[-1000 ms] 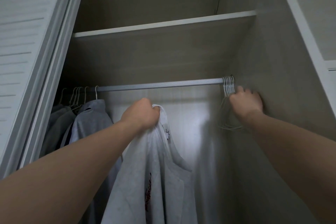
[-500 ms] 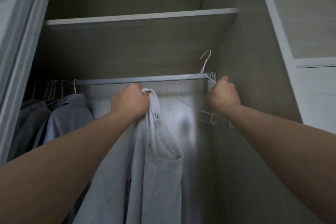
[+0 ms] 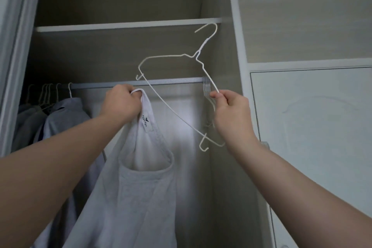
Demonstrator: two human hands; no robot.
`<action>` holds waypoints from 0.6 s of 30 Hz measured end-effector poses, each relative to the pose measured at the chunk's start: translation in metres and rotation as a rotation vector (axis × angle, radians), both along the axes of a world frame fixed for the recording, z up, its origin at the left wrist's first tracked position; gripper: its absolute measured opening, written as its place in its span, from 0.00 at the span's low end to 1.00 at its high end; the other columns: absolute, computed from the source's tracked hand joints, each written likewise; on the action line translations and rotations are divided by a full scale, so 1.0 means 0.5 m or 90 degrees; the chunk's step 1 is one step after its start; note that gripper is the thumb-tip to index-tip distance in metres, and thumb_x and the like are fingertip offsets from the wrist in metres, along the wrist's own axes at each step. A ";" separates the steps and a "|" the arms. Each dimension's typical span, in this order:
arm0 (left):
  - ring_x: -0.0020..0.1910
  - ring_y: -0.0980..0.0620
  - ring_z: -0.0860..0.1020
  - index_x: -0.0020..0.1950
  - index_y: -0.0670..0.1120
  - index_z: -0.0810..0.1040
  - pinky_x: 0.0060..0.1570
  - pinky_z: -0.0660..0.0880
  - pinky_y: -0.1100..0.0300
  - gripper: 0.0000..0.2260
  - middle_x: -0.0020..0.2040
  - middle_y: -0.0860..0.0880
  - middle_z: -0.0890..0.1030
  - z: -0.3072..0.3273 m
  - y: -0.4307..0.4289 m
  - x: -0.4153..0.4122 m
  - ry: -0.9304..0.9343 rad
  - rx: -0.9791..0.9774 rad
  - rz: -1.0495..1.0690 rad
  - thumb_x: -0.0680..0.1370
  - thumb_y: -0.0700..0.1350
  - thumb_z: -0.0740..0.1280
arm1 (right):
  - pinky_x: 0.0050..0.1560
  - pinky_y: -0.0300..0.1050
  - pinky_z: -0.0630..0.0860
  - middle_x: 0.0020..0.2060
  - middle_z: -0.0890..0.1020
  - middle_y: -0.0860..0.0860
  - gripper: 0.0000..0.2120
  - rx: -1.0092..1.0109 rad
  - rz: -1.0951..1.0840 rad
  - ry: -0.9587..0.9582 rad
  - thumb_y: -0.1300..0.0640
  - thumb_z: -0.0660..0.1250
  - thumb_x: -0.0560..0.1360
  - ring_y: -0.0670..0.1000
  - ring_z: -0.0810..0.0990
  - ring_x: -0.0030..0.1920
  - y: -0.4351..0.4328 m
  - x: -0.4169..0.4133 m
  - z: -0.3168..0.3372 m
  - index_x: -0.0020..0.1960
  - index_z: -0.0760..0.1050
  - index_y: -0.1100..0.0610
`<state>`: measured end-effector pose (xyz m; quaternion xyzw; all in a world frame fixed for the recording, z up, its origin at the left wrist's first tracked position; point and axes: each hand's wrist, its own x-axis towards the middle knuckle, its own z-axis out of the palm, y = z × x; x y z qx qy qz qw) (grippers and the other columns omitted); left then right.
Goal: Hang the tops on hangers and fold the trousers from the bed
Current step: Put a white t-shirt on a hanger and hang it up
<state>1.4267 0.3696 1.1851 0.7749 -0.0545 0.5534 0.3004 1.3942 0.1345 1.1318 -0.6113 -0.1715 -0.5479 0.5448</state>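
Up at the wardrobe, the left hand grips the neckband of a light grey top in a closed fist just under the rail; the top hangs down from that fist, label showing; the right hand pinches one arm of a white wire hanger between thumb and curled fingers; the hanger tilts above and between both hands, off the rail; spare hangers bunch just behind the right hand; shirts hang left of the left hand.
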 end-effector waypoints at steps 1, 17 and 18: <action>0.48 0.39 0.79 0.43 0.40 0.81 0.43 0.70 0.55 0.13 0.41 0.40 0.82 -0.001 -0.013 -0.022 0.005 -0.011 -0.003 0.81 0.47 0.64 | 0.37 0.39 0.66 0.27 0.75 0.39 0.13 0.006 0.024 -0.008 0.59 0.60 0.82 0.41 0.72 0.29 -0.018 -0.028 -0.013 0.54 0.84 0.54; 0.28 0.46 0.69 0.35 0.40 0.74 0.29 0.64 0.60 0.15 0.30 0.42 0.73 -0.251 -0.361 -0.343 0.214 -0.176 -0.048 0.81 0.42 0.60 | 0.23 0.37 0.60 0.26 0.68 0.51 0.15 0.162 0.316 0.095 0.59 0.55 0.84 0.49 0.61 0.24 -0.513 -0.448 -0.435 0.45 0.77 0.51; 0.28 0.46 0.69 0.36 0.41 0.74 0.29 0.64 0.59 0.14 0.31 0.42 0.73 -0.279 -0.390 -0.358 0.238 -0.176 -0.054 0.81 0.43 0.60 | 0.23 0.39 0.62 0.26 0.70 0.53 0.14 0.157 0.311 0.129 0.58 0.56 0.84 0.51 0.63 0.24 -0.538 -0.459 -0.463 0.46 0.77 0.51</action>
